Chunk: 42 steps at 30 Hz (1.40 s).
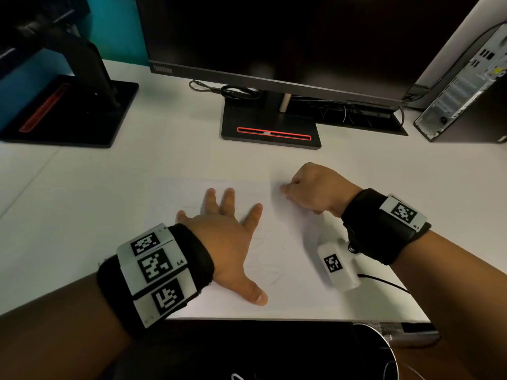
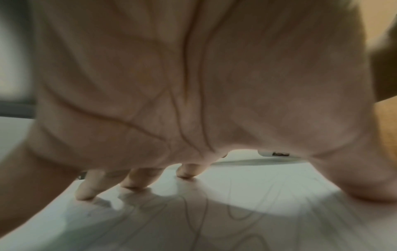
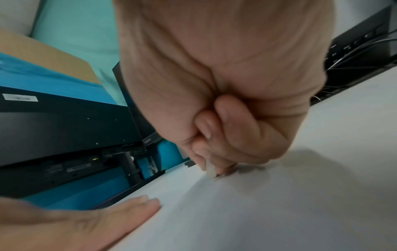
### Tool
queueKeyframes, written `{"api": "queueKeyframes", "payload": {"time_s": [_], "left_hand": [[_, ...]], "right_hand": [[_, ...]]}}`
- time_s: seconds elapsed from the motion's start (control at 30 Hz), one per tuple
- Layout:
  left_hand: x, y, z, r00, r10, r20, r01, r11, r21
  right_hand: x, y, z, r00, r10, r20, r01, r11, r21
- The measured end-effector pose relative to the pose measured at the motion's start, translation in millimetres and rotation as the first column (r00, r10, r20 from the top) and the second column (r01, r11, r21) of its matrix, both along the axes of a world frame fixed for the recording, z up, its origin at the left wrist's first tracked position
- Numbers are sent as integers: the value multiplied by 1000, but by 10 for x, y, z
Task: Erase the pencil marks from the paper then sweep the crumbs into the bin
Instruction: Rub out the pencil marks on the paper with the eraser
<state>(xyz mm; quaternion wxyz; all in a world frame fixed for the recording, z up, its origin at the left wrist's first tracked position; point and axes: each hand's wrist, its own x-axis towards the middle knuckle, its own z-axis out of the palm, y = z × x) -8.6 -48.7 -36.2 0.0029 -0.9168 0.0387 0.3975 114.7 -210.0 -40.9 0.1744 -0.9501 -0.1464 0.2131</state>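
Observation:
A white sheet of paper [image 1: 282, 259] with faint pencil scribbles [image 2: 193, 220] lies on the white desk. My left hand [image 1: 225, 234] lies flat on it with fingers spread, pressing it down; its fingertips [image 2: 86, 195] touch the sheet. At the paper's far right corner my right hand [image 1: 315, 187] is curled and pinches a small pale eraser [image 3: 210, 169], whose tip touches the paper. The eraser is hidden by the fingers in the head view. No bin is in view.
A monitor stand [image 1: 270, 130] with a red slot stands just behind the paper, with cables beside it. A second black stand [image 1: 68, 111] is at the far left, a computer tower [image 1: 466, 86] at the far right. The desk's front edge [image 1: 274, 319] runs below my hands.

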Motion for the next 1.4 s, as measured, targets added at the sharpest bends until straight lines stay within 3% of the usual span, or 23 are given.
{"api": "queueKeyframes", "payload": {"time_s": [0.17, 0.3, 0.43, 0.57, 0.7, 0.8, 0.97, 1.1, 1.23, 1.33, 1.4], "left_hand": [[5, 4, 5, 1000, -1, -5, 1, 1000, -3], [-4, 4, 3, 1000, 2, -4, -2, 1000, -3], [1, 4, 12, 1000, 2, -7, -2, 1000, -6], [-4, -4, -1, 1000, 3, -6, -3, 1000, -7], [-4, 8, 6, 1000, 4, -7, -4, 1000, -11], [0, 2, 6, 1000, 4, -4, -4, 1000, -9], [-4, 4, 14, 1000, 6, -4, -6, 1000, -12], [-8, 3, 9, 1000, 5, 3, -5, 1000, -12], [3, 3, 12, 1000, 7, -5, -7, 1000, -10], [2, 2, 4, 1000, 6, -2, -6, 1000, -13], [2, 6, 4, 1000, 8, -4, -8, 1000, -13]], "right_hand": [[-72, 53, -14, 993, 70, -99, -67, 997, 30], [1, 57, 5, 1000, 13, -12, -13, 1000, 1], [-54, 79, -18, 989, 100, -112, -97, 995, 32], [18, 75, -4, 998, 63, -29, -63, 998, 24], [-34, 114, -15, 984, 147, -99, -143, 989, 38], [24, 113, -15, 996, 88, 14, -88, 995, 39], [-27, 153, -13, 984, 151, -97, -146, 987, 63], [34, 177, -14, 995, 100, 24, -101, 994, 29], [17, 201, -20, 985, 149, -82, -146, 988, 45], [65, 193, -3, 995, 91, 28, -92, 995, 28], [47, 208, -4, 990, 143, 6, -144, 989, 26]]}}
